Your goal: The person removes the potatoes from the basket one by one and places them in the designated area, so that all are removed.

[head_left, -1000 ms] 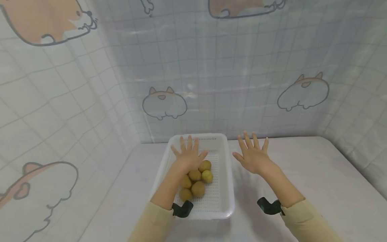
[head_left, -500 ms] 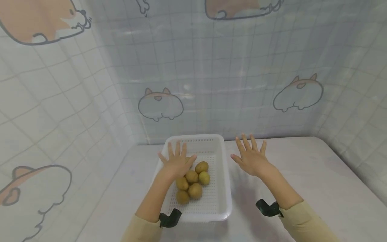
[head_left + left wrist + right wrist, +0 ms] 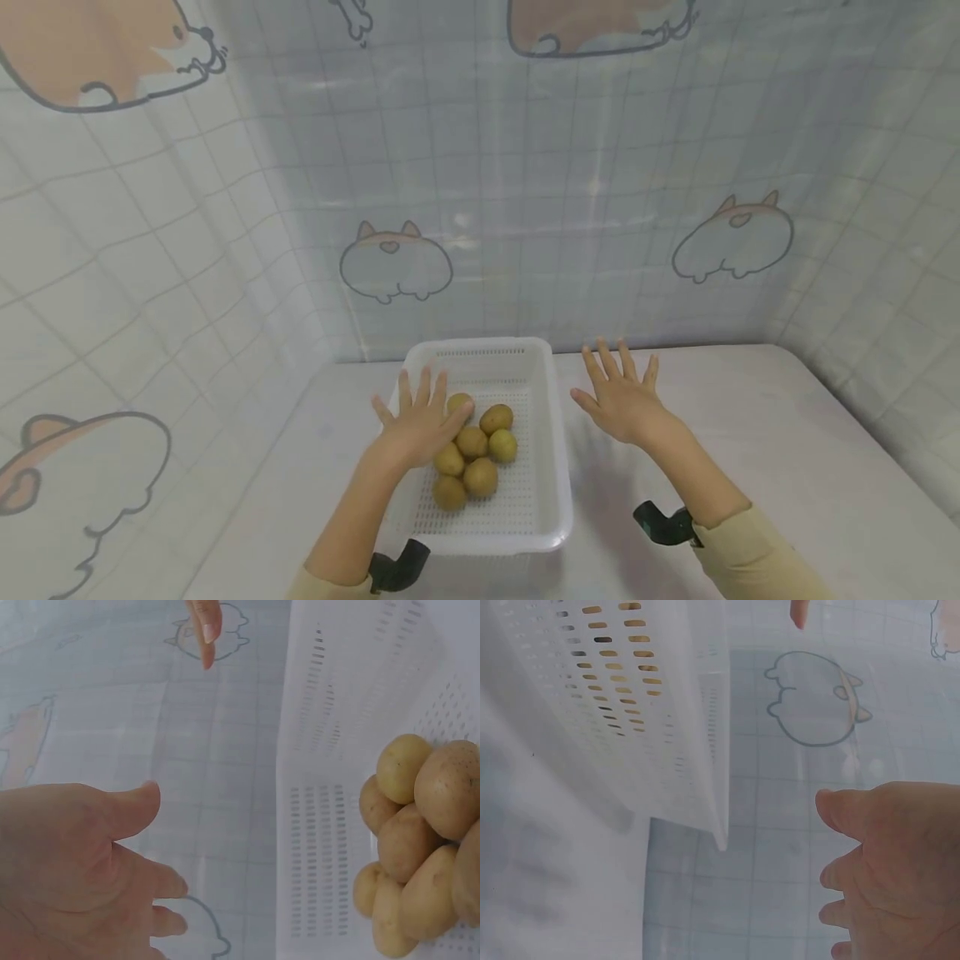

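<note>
A white plastic basket (image 3: 528, 508) with slotted walls stands on the table, a heap of several potatoes (image 3: 481, 477) in its left half. In the left wrist view the potatoes (image 3: 427, 892) look yellow-brown and smooth. My left hand (image 3: 420, 429), fingers spread and holding nothing, hovers above the basket's left side and hides part of that rim. To the right of the basket, my right hand (image 3: 622, 404) is held over the table with its fingers spread, also holding nothing. The right wrist view shows the basket's slotted outer wall (image 3: 622, 682) beside this hand (image 3: 900, 870).
The white table (image 3: 697, 450) reaches right of the basket. A pale gridded curtain (image 3: 517, 208) printed with cartoon dogs hangs right behind the table and along both sides. Each wrist carries a black camera mount, the left one (image 3: 400, 567) near the basket's front corner.
My left hand has moved left and slightly nearer, from over the basket's middle to its left side, uncovering more potatoes. My right hand stays nearly where it was. The whole head view has shifted slightly.
</note>
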Demonstrator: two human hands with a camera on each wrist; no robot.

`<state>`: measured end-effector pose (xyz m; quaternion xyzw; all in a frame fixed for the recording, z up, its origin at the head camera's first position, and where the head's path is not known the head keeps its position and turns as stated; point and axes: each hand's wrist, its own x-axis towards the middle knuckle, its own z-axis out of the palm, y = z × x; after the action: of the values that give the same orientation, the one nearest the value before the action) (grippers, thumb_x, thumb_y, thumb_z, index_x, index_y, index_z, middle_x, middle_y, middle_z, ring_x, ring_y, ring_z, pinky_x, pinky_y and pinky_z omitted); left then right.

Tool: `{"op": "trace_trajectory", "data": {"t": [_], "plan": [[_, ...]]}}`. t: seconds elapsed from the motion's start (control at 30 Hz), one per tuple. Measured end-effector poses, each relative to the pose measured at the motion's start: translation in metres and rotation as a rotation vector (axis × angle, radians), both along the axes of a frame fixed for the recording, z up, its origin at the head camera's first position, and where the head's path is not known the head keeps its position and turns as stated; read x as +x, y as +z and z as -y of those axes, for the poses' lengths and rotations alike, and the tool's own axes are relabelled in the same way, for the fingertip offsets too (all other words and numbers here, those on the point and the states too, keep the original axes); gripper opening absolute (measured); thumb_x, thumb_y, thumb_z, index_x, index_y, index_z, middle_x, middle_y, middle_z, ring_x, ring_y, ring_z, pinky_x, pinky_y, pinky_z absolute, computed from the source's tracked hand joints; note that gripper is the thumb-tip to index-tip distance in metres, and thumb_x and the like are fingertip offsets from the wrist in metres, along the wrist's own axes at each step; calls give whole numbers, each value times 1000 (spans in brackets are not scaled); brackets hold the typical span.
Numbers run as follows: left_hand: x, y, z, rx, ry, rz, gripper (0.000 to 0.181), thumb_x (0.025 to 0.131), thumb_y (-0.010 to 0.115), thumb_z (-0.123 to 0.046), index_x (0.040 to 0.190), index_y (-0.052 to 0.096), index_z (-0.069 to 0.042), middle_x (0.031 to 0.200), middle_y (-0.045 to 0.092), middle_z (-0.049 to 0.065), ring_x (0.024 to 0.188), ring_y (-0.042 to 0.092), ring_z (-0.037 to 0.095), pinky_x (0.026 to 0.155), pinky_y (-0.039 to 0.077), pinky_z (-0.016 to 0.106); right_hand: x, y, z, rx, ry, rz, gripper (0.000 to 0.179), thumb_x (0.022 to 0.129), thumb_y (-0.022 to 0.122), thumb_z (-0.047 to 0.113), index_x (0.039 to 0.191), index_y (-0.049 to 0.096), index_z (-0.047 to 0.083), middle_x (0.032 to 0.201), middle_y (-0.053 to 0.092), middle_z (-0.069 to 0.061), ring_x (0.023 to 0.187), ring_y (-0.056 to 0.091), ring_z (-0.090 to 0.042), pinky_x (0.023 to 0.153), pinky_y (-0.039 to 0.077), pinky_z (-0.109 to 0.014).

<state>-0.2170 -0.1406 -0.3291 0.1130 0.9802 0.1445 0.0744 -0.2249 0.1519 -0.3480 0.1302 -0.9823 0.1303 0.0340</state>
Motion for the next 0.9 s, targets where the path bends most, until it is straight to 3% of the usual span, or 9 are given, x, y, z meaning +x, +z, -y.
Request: {"op": "trace_trajectory", "data": {"t": [0.47,0.9], "plan": [[39,-7,30,60,6,25,77,102,27,-55,153,9,0,156,-8,22,138,-24,45,90,-28,69,3,-5,0,-20,6,12,68,103,40,41,152,17,0,158,3,-24,142,-8,-47,100,-12,-74],[49,-25,48,103,-1,34,76,102,32,-51,152,11,2,157,-4,25,139,-20,44,91,-26,71,9,-7,-1,-17,2,29,69,103,39,43,152,18,0,158,4,-24,142,-6,-47,101,-12,-73]]}}
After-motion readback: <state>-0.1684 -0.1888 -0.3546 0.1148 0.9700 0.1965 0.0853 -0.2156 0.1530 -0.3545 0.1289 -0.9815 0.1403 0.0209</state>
